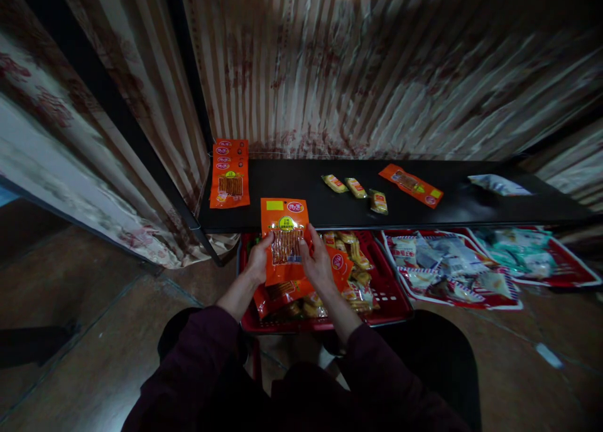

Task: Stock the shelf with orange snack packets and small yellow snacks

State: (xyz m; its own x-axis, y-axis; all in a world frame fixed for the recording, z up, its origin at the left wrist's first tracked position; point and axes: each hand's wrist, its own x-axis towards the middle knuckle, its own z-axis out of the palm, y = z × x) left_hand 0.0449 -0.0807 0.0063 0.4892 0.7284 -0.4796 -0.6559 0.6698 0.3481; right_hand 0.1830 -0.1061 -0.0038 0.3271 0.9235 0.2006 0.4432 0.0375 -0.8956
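Observation:
Both hands hold one orange snack packet (285, 231) upright above a red basket (391, 297). My left hand (259, 257) grips its left edge and my right hand (319, 260) its right edge, fingers closed on it. The packet has a clear window that shows thin brown sticks. More orange packets (282, 292) and small yellow packets (354, 250) lie in the basket under my hands. On the black shelf (301, 199) just beyond, a stack of the same orange packets (229, 174) lies at the left end.
Three small yellow packets (355, 190), another orange packet (411, 184) and a pale packet (499, 184) lie along the shelf. Red baskets (565, 269) of white and green packets stand to the right on the floor. Striped wall panels rise behind and to the left.

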